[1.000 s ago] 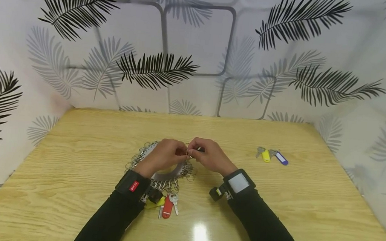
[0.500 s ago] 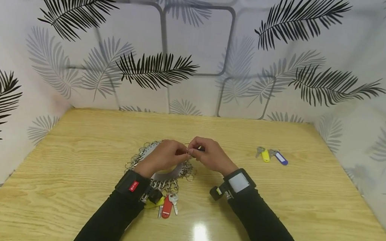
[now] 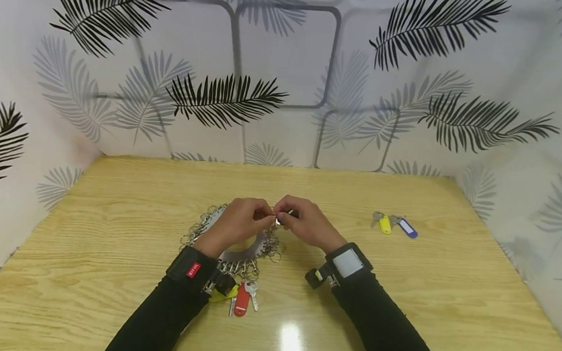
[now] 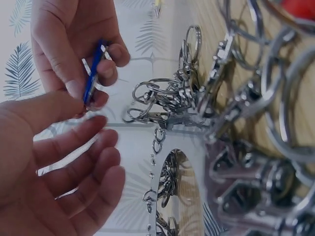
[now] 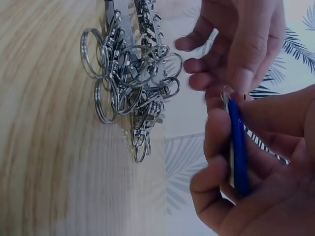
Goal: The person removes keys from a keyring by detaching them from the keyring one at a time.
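Observation:
In the right wrist view, my right hand (image 5: 275, 177) grips a blue key tag (image 5: 238, 147) between thumb and curled fingers. A small metal ring (image 5: 226, 92) sticks out at the tag's end. There my left hand (image 5: 246, 39) pinches with thumb and index finger, its other fingers loosely bent. The left wrist view shows the blue tag edge-on, with the left hand (image 4: 64, 152) meeting its tip. Below the hands in the head view lies a grey ring-shaped plate (image 3: 242, 256), partly covered by the left hand. Swivel clasps with split rings (image 5: 133, 78) hang around it.
Near the left wrist lie a red key tag (image 3: 242, 300), a key (image 3: 252, 293) and a partly hidden yellow tag (image 3: 224, 294). Farther right on the wooden table (image 3: 106, 261) are another yellow tag (image 3: 385, 224) and another blue tag (image 3: 408, 228), with keys beside them.
Both hands have risen slightly and the fingertips have shifted a little around the tag's end. The whole head view has moved slightly. Things on the table lie as before.

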Tool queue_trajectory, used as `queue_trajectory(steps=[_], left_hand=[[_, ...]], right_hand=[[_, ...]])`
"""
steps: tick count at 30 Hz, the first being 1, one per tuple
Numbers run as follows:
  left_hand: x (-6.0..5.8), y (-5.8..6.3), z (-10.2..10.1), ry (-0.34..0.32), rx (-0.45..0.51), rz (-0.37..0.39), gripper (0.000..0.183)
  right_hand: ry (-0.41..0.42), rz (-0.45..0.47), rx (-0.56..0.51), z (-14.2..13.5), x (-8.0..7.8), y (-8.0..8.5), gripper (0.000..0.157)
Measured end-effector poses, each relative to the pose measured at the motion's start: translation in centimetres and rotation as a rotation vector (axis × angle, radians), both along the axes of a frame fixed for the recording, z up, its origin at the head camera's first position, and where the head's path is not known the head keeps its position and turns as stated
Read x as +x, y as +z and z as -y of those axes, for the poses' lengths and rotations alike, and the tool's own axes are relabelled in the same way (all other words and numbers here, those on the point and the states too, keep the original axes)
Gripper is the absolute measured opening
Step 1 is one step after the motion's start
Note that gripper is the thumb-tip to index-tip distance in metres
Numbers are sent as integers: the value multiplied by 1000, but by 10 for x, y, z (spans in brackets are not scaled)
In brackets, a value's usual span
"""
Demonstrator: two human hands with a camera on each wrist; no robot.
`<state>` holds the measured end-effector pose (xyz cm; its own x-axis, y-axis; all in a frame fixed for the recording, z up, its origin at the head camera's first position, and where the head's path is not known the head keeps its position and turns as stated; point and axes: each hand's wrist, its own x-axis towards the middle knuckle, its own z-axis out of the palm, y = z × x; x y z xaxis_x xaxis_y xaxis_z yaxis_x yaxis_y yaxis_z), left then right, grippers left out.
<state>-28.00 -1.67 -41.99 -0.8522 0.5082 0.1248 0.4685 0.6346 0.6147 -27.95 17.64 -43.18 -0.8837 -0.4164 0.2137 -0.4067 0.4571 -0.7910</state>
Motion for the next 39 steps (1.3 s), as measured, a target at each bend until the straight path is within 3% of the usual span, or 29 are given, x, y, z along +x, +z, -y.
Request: queue_trajectory(steps=[5, 13, 18, 27, 32, 36, 39], left_hand=[[-1, 1, 1, 19, 14, -89, 11], [1, 4, 1, 34, 77, -113, 9], [2, 6, -1, 90, 133, -107, 10], [6, 14, -2, 189, 205, 4, 9], [5, 12, -2, 177, 202, 17, 9], [5, 10, -2, 161, 196, -1, 9], [5, 9, -3, 153, 191, -11, 8]], right_hand=[[31, 43, -1, 3, 0, 0, 13], [-61, 58, -3, 1, 2, 1, 12], [-86, -13, 5, 3, 1, 1, 9], [-81, -106, 2, 5, 2, 3, 19], [-61, -204, 45, 6, 2, 0, 21], [-89, -303, 101, 6, 1, -2, 15], [-91, -319, 121, 4, 2, -1, 12]])
